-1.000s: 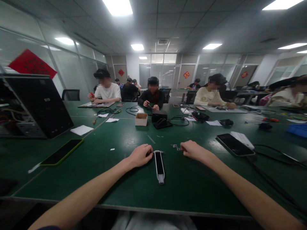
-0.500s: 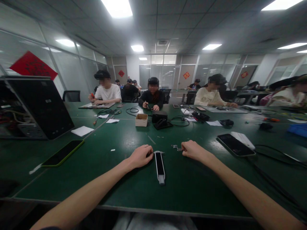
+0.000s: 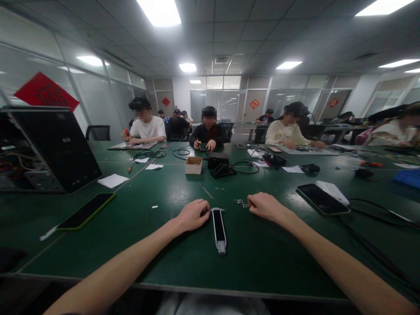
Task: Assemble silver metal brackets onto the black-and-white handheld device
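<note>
Small pieces — just beside the right hand.

Table was smooth, with a semi-gloss finish returning soft light patches. Small pieces showed a metallic shine. Device presented a smooth face within a plastic-looking frame. Box appeared to be matt cardboard. Sheet was matt paper. Tower looked smooth, low in sheen, plastic or metal undetermined.
</note>
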{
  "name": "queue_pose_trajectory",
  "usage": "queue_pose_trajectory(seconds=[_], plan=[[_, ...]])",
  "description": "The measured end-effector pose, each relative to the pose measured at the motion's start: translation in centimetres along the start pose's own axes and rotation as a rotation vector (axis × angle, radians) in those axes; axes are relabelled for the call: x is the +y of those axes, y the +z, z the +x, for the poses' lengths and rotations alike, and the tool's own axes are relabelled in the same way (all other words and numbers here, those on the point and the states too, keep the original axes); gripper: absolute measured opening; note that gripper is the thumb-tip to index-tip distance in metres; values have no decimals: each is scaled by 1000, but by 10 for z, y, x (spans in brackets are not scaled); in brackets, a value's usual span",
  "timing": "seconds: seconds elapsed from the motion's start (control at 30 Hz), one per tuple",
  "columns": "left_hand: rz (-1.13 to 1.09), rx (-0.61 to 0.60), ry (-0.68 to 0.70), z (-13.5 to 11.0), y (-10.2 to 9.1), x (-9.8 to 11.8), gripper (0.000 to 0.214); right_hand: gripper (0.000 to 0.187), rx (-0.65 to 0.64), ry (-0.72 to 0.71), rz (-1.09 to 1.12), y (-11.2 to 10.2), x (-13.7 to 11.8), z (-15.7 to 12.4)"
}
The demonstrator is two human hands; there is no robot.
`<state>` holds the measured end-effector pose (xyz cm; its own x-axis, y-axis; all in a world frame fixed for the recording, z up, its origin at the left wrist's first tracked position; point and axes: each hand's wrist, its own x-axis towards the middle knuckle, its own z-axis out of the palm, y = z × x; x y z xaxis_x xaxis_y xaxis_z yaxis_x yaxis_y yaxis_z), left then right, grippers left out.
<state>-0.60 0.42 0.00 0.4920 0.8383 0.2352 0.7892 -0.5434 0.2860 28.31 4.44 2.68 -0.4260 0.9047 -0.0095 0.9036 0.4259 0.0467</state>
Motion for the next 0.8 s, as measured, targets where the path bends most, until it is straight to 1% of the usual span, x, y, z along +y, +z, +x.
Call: queue_pose_trajectory(seconds=[0.1, 0.17, 0.23, 0.3, 0.4, 0.5, 0.8], plan=[[-7, 9, 8, 0, 1, -1, 13, 16, 119, -92, -12, -2, -4, -3], [-6, 9, 8, 0, 1, -1, 12, 17, 200, -165, 37, -1, -9, -4], [3, 5, 8, 0, 0, 0, 11, 18, 263, -214, 152, 3, -16, -4], [16, 7, 5, 0, 0, 1, 11, 19, 291, -228, 302, 10, -24, -2], [23, 11, 8, 1, -1, 2, 10, 20, 275, -195, 469, 21, -36, 3], [30, 13, 11, 1, 0, 2, 9, 25, 243, -164, 538, 28, -46, 6], [26, 13, 16, 0, 0, 2, 9, 24, 182, -114, 620, 18, -64, -1]])
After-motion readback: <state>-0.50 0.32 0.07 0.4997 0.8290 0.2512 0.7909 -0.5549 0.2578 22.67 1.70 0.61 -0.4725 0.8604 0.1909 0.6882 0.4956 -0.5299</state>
